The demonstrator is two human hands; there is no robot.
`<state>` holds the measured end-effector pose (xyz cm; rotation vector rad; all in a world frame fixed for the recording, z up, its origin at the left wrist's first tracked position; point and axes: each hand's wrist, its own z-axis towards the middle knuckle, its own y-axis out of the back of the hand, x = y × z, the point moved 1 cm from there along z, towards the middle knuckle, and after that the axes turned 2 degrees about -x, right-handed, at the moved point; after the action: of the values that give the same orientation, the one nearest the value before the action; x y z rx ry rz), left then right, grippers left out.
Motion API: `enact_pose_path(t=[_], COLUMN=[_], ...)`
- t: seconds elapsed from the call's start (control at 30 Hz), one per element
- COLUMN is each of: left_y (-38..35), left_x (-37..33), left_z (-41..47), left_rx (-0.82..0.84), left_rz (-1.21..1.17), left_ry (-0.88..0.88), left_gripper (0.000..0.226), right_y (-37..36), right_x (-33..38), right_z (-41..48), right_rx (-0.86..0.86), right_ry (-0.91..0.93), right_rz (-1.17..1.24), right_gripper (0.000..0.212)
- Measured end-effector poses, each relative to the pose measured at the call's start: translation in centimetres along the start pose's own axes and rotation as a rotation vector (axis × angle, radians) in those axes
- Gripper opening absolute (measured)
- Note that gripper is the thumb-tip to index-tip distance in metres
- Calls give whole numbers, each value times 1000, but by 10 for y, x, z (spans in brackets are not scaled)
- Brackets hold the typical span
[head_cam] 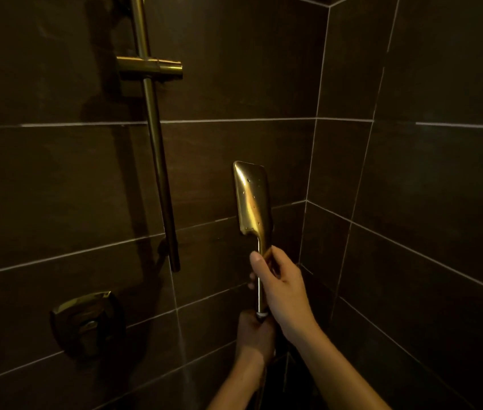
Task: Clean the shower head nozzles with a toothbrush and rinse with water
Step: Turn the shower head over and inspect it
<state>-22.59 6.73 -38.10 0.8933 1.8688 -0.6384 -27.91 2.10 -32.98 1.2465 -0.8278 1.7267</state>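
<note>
The right grip (281,287) is closed around the handle (263,250) of the shower head (252,196), held upright beside the rail (157,161). The left grip (253,335) clasps the hose joint (262,315) below. The nozzles face the wall (234,84) and no toothbrush shows, so scrubbing seems not begun; next, I think, turn them toward the person.

The gold, rectangular shower head (252,199) stands upright, its water-beaded back in view, near the tiled corner.

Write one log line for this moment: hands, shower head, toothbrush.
shower head: upright, back toward camera | right hand: holds its handle | left hand: holds hose joint below | toothbrush: not seen
</note>
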Motion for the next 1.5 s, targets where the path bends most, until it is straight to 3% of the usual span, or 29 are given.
enact_pose_path(t=[0.1,0.23,0.37,0.63,0.8,1.03,1.2,1.3,1.43,1.5], left_y=[1,2,1,0,-4,-5,-1,1,2,1], left_x=[0,-1,-1,13,18,21,17,15,16,20], left_z=[1,-5,-14,-12,-9,-10,-6,-6,-6,-6], left_rx=[21,8,9,-42,-1,66,21,15,20,43], left_rz=[23,33,27,20,-15,15,-2,12,30,39], left_ry=[-48,-114,-132,-57,-43,-20,-24,-13,-60,-83], left_gripper=[18,11,20,16,21,22,14,11,10,13], right_y=[-2,-2,3,14,19,16,12,10,4,4], right_x=[-5,-9,-10,-10,-8,-4,-2,-5,-6,-6], right_z=[-1,-2,-4,-5,-5,-9,-16,-18,-19,-17], right_rx=[-67,-56,-4,21,34,25,-4,-66,-74,-67], right_ry=[83,59,47,-151,-138,-174,-24,38,9,-55], right_rz=[-27,65,117,412,318,379,166,28,106,229], right_gripper=[19,32,39,33,30,28,24,40,25,33])
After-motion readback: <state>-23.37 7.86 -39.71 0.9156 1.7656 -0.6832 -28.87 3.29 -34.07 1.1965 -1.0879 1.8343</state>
